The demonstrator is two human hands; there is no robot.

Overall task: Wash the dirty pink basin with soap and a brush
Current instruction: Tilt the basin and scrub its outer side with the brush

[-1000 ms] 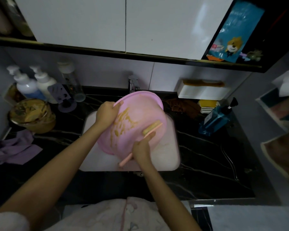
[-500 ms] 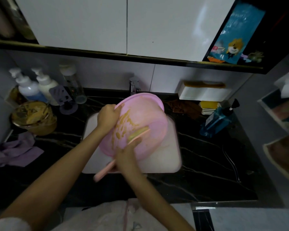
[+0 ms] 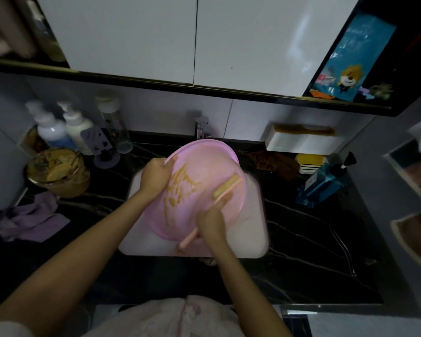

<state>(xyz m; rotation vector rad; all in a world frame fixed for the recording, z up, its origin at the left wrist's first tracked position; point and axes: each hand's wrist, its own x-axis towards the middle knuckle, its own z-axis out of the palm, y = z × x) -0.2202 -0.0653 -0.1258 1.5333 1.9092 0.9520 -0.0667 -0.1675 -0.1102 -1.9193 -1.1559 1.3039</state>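
The pink basin (image 3: 212, 164) is tilted over the white sink (image 3: 255, 229), its inside facing me and streaked with yellow-brown smears on the left half. My left hand (image 3: 156, 175) grips the basin's left rim. My right hand (image 3: 212, 221) holds a pink-handled brush (image 3: 225, 188); its bristle head presses against the basin's inner right wall, and the handle end sticks out below my fist.
A faucet (image 3: 201, 127) stands behind the basin. On the black counter to the left are pump bottles (image 3: 51, 130), a dirty glass bowl (image 3: 57, 171) and a purple cloth (image 3: 32, 220). A blue soap dispenser (image 3: 326, 183) and a brown rag (image 3: 275, 162) lie to the right.
My right hand has swept the brush from the basin's lower middle back up to its right inner wall. The left hand keeps its grip on the rim.
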